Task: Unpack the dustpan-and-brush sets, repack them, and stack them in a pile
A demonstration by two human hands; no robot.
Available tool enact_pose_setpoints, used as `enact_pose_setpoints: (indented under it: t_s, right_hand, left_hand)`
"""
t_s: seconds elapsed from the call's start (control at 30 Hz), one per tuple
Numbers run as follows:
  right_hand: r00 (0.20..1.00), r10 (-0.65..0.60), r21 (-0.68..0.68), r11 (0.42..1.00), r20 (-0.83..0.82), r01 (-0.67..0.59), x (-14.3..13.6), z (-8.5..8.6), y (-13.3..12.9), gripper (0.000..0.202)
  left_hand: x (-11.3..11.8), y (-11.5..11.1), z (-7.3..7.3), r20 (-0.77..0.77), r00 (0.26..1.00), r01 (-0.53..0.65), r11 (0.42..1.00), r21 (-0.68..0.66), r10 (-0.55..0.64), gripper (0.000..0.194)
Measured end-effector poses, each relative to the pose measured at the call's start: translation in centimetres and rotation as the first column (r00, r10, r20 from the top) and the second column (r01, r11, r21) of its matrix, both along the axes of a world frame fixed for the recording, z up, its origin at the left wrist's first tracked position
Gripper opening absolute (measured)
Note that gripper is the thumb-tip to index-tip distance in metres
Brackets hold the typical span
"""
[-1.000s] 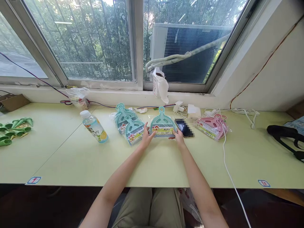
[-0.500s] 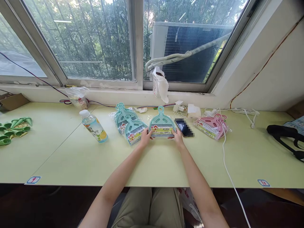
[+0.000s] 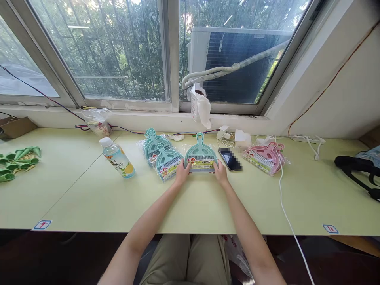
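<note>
Between my hands is a teal dustpan and brush set (image 3: 201, 152) in clear wrapping, its handle pointing to the window and a yellow label across its lower part. My left hand (image 3: 182, 172) grips its lower left corner. At the lower right corner my right hand (image 3: 220, 173) is closed on the same set. Several more teal dustpan sets (image 3: 157, 147) lie overlapping just left of it, close to my left hand. A phone (image 3: 230, 159), partly pixelated, rests beyond my right hand. Pink dustpan sets (image 3: 266, 156) in wrapping lie further right.
A drink bottle (image 3: 117, 158) stands left of the teal sets. Green cone-shaped pieces (image 3: 19, 161) lie at the far left. A white cable (image 3: 285, 209) runs over the table edge (image 3: 208, 232) on the right. Chargers (image 3: 225, 134) and a black strap (image 3: 356, 168) are also there.
The held dustpan set has shifted very slightly left together with my hands. Nothing else on the table has moved.
</note>
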State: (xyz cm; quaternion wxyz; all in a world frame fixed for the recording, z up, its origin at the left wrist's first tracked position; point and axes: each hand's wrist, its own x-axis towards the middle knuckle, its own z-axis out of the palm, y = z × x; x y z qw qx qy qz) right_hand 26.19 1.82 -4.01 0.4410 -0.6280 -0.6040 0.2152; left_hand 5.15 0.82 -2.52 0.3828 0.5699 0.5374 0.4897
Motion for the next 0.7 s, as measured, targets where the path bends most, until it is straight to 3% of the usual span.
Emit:
enact_pose_setpoints:
  t_s: [0.17, 0.4, 0.7]
  right_hand:
    - [0.999, 0.042, -0.078, 0.996, 0.014, -0.041, -0.7, 1.1, -0.9, 0.046]
    - [1.000, 0.018, -0.067, 0.998, 0.006, -0.018, -1.2, 1.7, -1.3, 0.053]
    - [0.989, -0.038, -0.035, 0.999, -0.141, 0.033, -1.0, 1.5, -1.1, 0.056]
  left_hand:
    - [0.0, -0.2, 0.2, -0.041, 0.999, -0.035, 0.999, 0.011, 0.035, 0.058]
    - [0.0, -0.3, 0.6, -0.058, 0.997, -0.057, 0.998, 0.031, 0.059, 0.063]
    - [0.2, -0.2, 0.4, 0.024, 0.999, 0.020, 0.998, 0.053, -0.022, 0.063]
